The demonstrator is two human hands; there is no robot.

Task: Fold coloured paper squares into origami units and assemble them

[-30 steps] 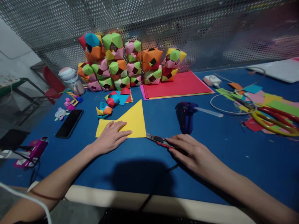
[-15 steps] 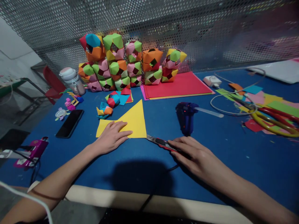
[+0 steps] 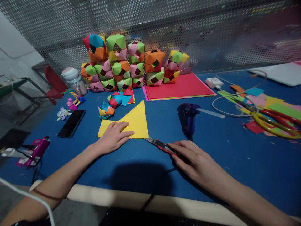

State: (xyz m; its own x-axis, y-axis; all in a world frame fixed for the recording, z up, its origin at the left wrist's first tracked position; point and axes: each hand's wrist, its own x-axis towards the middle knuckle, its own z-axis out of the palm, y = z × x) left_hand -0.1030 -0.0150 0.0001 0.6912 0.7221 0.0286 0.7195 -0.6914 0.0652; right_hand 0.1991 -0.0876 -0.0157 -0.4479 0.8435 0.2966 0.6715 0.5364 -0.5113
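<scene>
A folded yellow sheet of paper (image 3: 137,121) lies on the blue table (image 3: 105,169), its peak pointing away from me. My left hand (image 3: 115,136) rests flat on the sheet's left part, fingers spread. In my right hand (image 3: 192,157) is a red and black box cutter (image 3: 162,146), held low over the table. The blade tip is at the paper's lower right corner. Beyond my right hand stands a blue glue gun (image 3: 188,117) with a clear stick in its back.
Stacked paper polyhedra (image 3: 121,69) and red sheets (image 3: 181,86) line the back. A phone (image 3: 71,124), small toys and a bottle (image 3: 74,81) are at left. Paper scraps (image 3: 261,97), a charger (image 3: 213,83) with its cable, and scissors (image 3: 277,124) lie at right.
The view has shifted slightly. The box cutter is tilted a little differently, its tip still at the paper's lower right corner. My left hand stays in place on the sheet.
</scene>
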